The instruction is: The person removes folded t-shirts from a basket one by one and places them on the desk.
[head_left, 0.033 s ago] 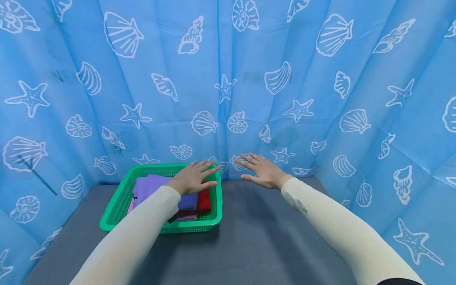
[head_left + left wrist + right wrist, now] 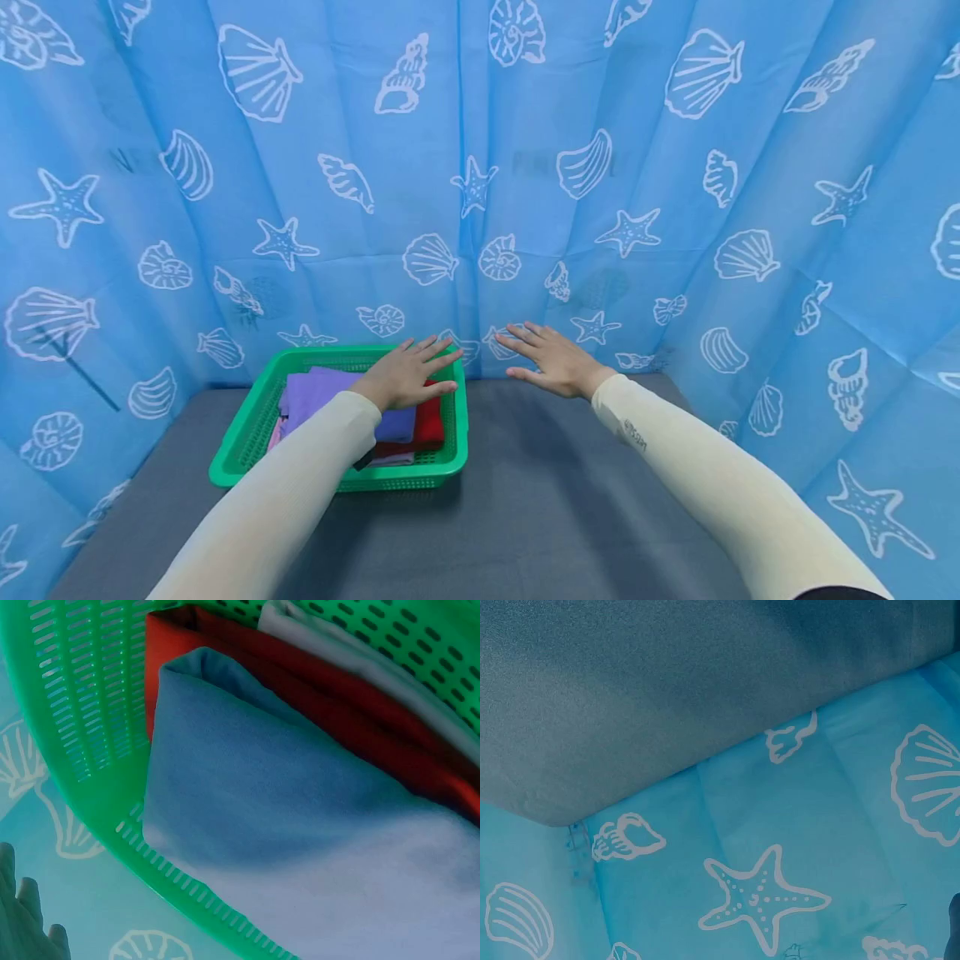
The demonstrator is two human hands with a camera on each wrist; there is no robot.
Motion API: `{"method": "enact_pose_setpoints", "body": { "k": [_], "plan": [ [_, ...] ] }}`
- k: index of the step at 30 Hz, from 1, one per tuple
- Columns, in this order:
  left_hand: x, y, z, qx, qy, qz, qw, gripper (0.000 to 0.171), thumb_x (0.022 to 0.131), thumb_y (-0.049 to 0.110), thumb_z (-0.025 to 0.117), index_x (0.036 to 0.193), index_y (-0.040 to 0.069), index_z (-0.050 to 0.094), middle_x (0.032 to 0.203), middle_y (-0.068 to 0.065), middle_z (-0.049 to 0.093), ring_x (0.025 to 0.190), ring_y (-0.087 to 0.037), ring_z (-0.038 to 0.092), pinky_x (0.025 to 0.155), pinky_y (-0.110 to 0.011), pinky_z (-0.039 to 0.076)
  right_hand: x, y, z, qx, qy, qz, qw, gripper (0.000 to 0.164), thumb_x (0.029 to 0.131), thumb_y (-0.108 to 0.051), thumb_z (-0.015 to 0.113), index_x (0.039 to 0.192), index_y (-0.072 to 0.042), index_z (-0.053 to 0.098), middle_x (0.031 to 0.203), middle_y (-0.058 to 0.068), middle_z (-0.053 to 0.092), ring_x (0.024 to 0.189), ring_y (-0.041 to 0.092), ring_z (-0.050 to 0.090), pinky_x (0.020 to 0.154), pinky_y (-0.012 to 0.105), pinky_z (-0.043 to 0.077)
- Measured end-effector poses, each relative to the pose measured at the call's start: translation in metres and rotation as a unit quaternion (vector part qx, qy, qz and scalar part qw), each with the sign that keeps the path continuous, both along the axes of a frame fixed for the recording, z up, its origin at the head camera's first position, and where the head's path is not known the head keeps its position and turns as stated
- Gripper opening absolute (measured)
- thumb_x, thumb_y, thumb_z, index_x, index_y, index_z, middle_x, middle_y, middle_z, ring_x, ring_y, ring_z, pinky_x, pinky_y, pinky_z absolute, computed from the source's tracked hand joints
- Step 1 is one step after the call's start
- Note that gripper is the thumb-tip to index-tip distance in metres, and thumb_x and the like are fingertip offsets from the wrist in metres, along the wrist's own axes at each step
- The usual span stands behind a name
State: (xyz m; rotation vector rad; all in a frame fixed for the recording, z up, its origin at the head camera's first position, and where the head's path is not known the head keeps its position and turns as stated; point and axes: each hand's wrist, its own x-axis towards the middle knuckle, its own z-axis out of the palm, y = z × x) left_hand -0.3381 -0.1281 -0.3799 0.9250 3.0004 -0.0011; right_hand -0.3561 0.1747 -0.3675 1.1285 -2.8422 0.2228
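Observation:
My left hand (image 2: 408, 373) hovers over the right part of a green plastic basket (image 2: 262, 417), palm down with its fingers spread. Inside the basket lie folded cloths: a purple cloth (image 2: 318, 390) on top, a red cloth (image 2: 430, 423) at the right, and a pale one beneath. The left wrist view shows the purple cloth (image 2: 247, 765), looking bluish there, beside the red cloth (image 2: 360, 712) and a pale grey cloth (image 2: 360, 656). My right hand (image 2: 553, 360) is held out over the table to the right of the basket, fingers extended, holding nothing.
The basket stands on a dark grey table (image 2: 517, 508), at its left side. A blue curtain (image 2: 480, 125) printed with white shells and starfish hangs behind the table and along both sides. The table's far edge meets the curtain closely.

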Motion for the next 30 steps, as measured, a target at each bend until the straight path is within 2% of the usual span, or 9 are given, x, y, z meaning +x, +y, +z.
{"method": "enact_pose_setpoints", "body": {
  "k": [4, 6, 9, 13, 18, 23, 25, 30],
  "plan": [
    [0.005, -0.005, 0.002, 0.018, -0.002, 0.006, 0.9998, 0.066, 0.1, 0.062, 0.032, 0.158, 0.031, 0.02, 0.165, -0.003, 0.014, 0.152, -0.031, 0.013, 0.121, -0.056, 0.011, 0.004, -0.005, 0.0, -0.013, 0.001, -0.002, 1.0, 0.067, 0.101, -0.056, 0.038, 0.158, -0.023, 0.023, 0.163, 0.01, 0.023, 0.15, 0.036, 0.018, 0.119, 0.059, 0.014],
    [0.009, -0.01, 0.007, 0.037, -0.005, 0.019, 0.9991, 0.066, 0.101, 0.059, 0.034, 0.158, 0.029, 0.021, 0.165, -0.006, 0.017, 0.151, -0.034, 0.017, 0.12, -0.057, 0.013, 0.007, -0.011, 0.002, -0.034, -0.012, -0.011, 0.999, 0.066, 0.102, -0.055, 0.038, 0.158, -0.024, 0.024, 0.162, 0.009, 0.024, 0.149, 0.036, 0.02, 0.118, 0.059, 0.017],
    [0.013, -0.025, 0.012, 0.065, -0.006, 0.05, 0.9966, 0.065, 0.102, 0.058, 0.034, 0.158, 0.029, 0.021, 0.163, -0.01, 0.022, 0.148, -0.038, 0.023, 0.118, -0.058, 0.019, 0.014, -0.026, 0.002, -0.083, -0.055, -0.023, 0.995, 0.064, 0.102, -0.053, 0.039, 0.158, -0.027, 0.022, 0.162, 0.006, 0.026, 0.149, 0.033, 0.022, 0.118, 0.058, 0.02],
    [0.013, -0.053, 0.006, 0.099, -0.024, 0.105, 0.9893, 0.068, 0.1, 0.065, 0.023, 0.158, 0.03, 0.02, 0.161, -0.013, 0.027, 0.146, -0.039, 0.027, 0.115, -0.06, 0.024, 0.021, -0.051, -0.002, -0.138, -0.118, -0.032, 0.983, 0.063, 0.103, -0.053, 0.036, 0.158, -0.029, 0.019, 0.162, 0.002, 0.025, 0.15, 0.028, 0.022, 0.119, 0.056, 0.019],
    [0.018, -0.085, -0.007, 0.137, -0.08, 0.166, 0.9734, 0.079, 0.096, 0.071, 0.009, 0.159, 0.023, 0.016, 0.162, -0.018, 0.022, 0.147, -0.043, 0.019, 0.115, -0.065, 0.017, 0.028, -0.082, -0.015, -0.178, -0.168, -0.034, 0.969, 0.063, 0.103, -0.056, 0.034, 0.158, -0.033, 0.014, 0.163, -0.001, 0.021, 0.15, 0.025, 0.022, 0.12, 0.054, 0.019],
    [0.029, -0.11, -0.012, 0.165, -0.137, 0.204, 0.955, 0.08, 0.098, 0.068, 0.009, 0.159, 0.016, 0.012, 0.162, -0.024, 0.011, 0.147, -0.048, 0.009, 0.113, -0.07, 0.011, 0.035, -0.106, -0.026, -0.209, -0.211, -0.05, 0.954, 0.063, 0.103, -0.055, 0.034, 0.158, -0.033, 0.013, 0.164, -0.003, 0.018, 0.15, 0.024, 0.021, 0.119, 0.053, 0.02],
    [0.034, -0.119, -0.013, 0.181, -0.156, 0.218, 0.9463, 0.08, 0.099, 0.067, 0.009, 0.16, 0.015, 0.009, 0.162, -0.026, 0.006, 0.147, -0.05, 0.005, 0.112, -0.071, 0.01, 0.036, -0.115, -0.03, -0.228, -0.228, -0.06, 0.945, 0.066, 0.103, -0.056, 0.034, 0.159, -0.031, 0.01, 0.164, 0.001, 0.021, 0.149, 0.027, 0.025, 0.118, 0.055, 0.023],
    [0.04, -0.137, -0.018, 0.228, -0.16, 0.243, 0.9294, 0.077, 0.102, 0.061, 0.009, 0.159, 0.009, 0.005, 0.16, -0.031, 0.002, 0.145, -0.052, 0.0, 0.111, -0.073, 0.004, 0.04, -0.136, -0.032, -0.297, -0.26, -0.09, 0.914, 0.078, 0.1, -0.061, 0.038, 0.16, -0.027, 0.002, 0.153, 0.016, 0.04, 0.138, 0.035, 0.043, 0.111, 0.057, 0.034]
  ]
}}
